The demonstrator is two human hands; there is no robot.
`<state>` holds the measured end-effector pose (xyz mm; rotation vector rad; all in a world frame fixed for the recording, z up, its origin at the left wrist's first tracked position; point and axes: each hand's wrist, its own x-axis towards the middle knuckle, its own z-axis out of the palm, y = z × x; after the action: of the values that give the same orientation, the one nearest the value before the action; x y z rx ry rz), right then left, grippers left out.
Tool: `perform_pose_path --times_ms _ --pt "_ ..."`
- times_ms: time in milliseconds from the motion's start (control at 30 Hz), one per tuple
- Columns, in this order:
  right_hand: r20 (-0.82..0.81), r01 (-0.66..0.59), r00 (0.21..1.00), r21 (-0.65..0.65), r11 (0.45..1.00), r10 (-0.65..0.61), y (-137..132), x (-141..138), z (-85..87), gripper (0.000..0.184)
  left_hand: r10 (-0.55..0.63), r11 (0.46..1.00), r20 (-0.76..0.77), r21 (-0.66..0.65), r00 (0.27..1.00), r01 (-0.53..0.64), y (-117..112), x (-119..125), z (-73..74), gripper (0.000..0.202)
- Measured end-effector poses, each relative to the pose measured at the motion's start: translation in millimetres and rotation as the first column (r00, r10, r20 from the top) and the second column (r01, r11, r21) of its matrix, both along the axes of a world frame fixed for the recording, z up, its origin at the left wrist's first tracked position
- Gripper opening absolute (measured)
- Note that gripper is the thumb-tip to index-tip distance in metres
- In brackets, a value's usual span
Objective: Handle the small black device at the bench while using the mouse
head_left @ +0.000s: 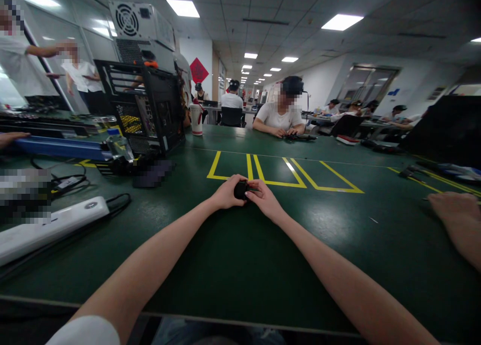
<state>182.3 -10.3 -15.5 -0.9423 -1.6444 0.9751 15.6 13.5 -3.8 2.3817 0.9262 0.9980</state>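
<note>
Both forearms reach forward over the green tabletop [240,255]. A small, dark, rounded object [241,190] is held between my two hands; its exact kind cannot be made out. My left hand [226,194] is closed around its left side, thumb below and fingers above. From the right, my right hand [263,197] pinches at the object's edge, fingers bent and thumb pressed in. Just beyond the hands, yellow tape outlines [278,185] mark the table.
An open black computer case [150,109] with a power supply [141,22] on top stands at left. Nearby are a paper cup [196,118], a plastic bottle [119,145] and a white power strip [75,222]. Another person's hand [456,222] rests at right; a co-worker [281,112] sits opposite.
</note>
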Motion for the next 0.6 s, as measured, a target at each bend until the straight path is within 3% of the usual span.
perform_pose_path --times_ms 167,433,600 --pt "0.01 -0.034 0.999 -0.053 0.998 0.035 1.3 0.6 -1.3 0.028 0.005 1.0 -0.006 0.001 1.0 -0.005 0.4 -0.7 -0.5 0.059" --pt "-0.002 -0.017 1.0 -0.022 1.0 0.017 -4.8 0.9 3.2 0.02 0.012 1.0 -0.004 -0.005 1.0 -0.012 -0.9 -0.2 0.7 0.059" --pt "0.039 0.021 0.999 -0.045 0.999 -0.019 -1.1 1.6 2.6 0.031 0.007 0.999 0.02 -0.032 1.0 -0.006 -1.1 0.4 1.4 0.058"
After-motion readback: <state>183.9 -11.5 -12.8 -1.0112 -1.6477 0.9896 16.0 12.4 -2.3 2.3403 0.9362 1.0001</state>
